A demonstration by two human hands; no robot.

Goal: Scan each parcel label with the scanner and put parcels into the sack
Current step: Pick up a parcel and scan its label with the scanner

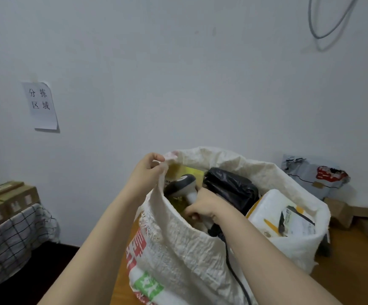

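One sack [178, 249] is held open: the scanner [184, 183] is gripped by the right hand [205, 208] inside its mouth, and the rim is pinched by the left hand [149, 171]. Farther in, a black parcel [231, 188] and a white parcel [275, 208] are lodged

I can't see the bottom of the sack [185, 249]: the lower edge cuts it off, and the scanner [184, 183] cable [231, 267] with it. The right hand [202, 209] covers the scanner's grip. The scanner and the sack rim hide most of the yellow parcel [187, 170]. The label [295, 219] on the white parcel [271, 205] is too blurred for me to read. The boxes [9, 201] at left run off the frame.
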